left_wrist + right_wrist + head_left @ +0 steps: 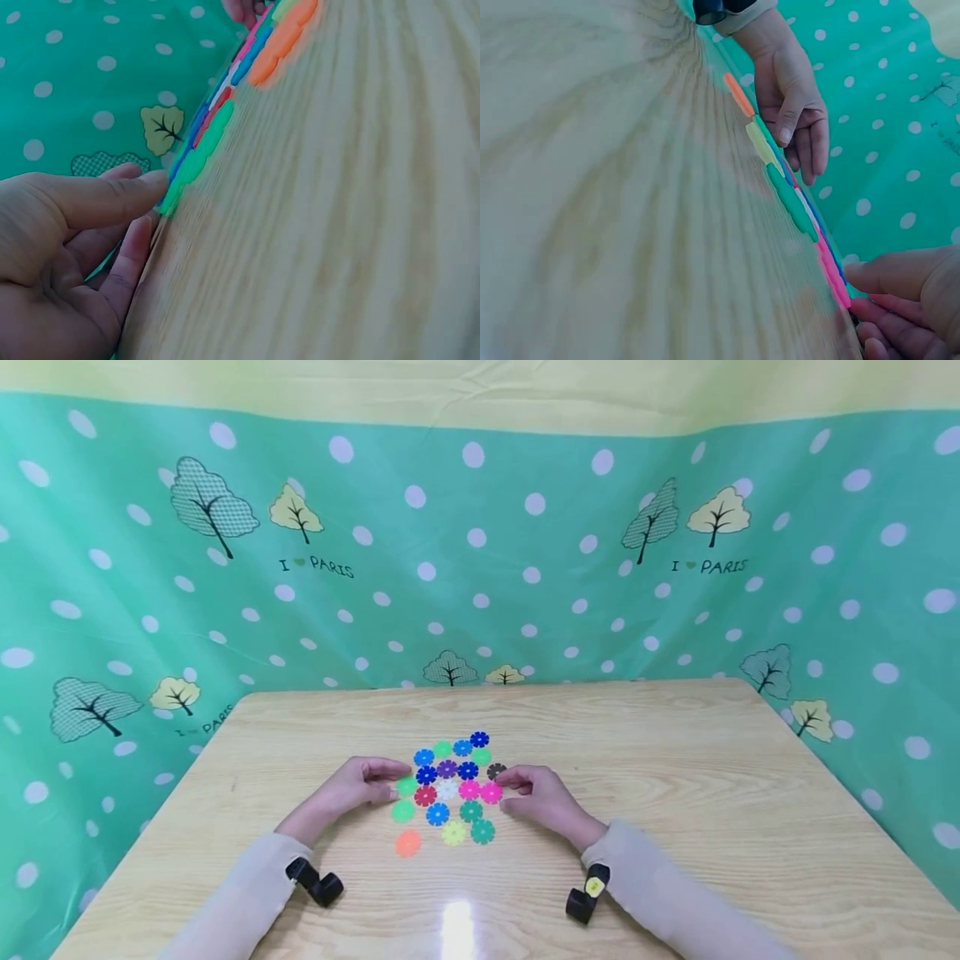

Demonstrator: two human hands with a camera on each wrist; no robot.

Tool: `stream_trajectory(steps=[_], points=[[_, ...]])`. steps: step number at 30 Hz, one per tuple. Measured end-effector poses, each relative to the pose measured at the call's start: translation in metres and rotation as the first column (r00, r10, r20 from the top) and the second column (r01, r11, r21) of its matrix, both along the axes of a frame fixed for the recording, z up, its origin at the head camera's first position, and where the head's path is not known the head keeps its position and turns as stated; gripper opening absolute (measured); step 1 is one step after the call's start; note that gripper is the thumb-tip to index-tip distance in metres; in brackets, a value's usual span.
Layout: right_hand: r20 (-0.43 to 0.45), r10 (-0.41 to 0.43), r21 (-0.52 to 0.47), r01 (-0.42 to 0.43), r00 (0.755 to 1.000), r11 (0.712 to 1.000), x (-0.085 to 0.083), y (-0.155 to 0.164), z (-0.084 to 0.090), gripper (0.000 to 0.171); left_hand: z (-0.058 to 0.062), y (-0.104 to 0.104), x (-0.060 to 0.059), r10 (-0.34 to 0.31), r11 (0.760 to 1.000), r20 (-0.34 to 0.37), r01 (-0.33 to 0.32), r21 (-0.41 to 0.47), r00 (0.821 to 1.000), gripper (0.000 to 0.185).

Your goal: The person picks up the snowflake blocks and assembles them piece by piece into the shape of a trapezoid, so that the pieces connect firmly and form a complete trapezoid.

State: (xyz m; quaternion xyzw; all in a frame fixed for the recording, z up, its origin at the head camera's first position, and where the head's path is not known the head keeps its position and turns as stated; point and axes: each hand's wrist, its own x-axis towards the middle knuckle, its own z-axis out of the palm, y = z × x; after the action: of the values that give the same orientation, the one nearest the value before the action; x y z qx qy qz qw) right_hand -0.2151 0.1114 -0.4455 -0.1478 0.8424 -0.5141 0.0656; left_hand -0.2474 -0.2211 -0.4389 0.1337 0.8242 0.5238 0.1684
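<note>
Several flat flower-shaped discs (450, 789) in many colours lie packed together on the wooden table (675, 777). My left hand (396, 781) rests at the cluster's left side, thumb and forefinger tips against a light green disc (406, 787). The left wrist view shows that thumb reaching the green disc (171, 196) edge-on, the hand (150, 202) loosely extended. My right hand (504, 787) rests at the cluster's right side, fingertips touching a pink disc (491, 792) and close to a black disc (496, 770). In the right wrist view the hand (851, 289) meets the pink disc (832, 277). All discs lie flat.
An orange disc (408, 842) lies slightly apart at the cluster's near left. Bare tabletop surrounds the discs on all sides. A green polka-dot cloth with trees (480, 552) hangs behind and beside the table. Black wrist cameras (315, 882) sit on both sleeves.
</note>
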Motion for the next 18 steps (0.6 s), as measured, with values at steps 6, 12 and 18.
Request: stream_trajectory(steps=[6,12,18], points=[[-0.051,-0.015,0.045,0.018,0.999,0.999,-0.002,-0.008,0.001,0.034,0.001,0.0,0.0,0.007,1.0,-0.036,-0.008,-0.02,0.999,0.046],[-0.071,-0.004,0.041,0.007,0.997,0.999,-0.003,-0.012,0.0,0.035,0.002,0.0,-0.001,0.023,0.999,-0.031,-0.024,-0.037,0.999,0.046],[-0.111,0.012,0.07,-0.004,0.994,0.998,0.0,-0.013,0.001,0.035,-0.001,0.001,0.0,0.004,0.999,-0.037,-0.005,-0.05,0.999,0.047]])
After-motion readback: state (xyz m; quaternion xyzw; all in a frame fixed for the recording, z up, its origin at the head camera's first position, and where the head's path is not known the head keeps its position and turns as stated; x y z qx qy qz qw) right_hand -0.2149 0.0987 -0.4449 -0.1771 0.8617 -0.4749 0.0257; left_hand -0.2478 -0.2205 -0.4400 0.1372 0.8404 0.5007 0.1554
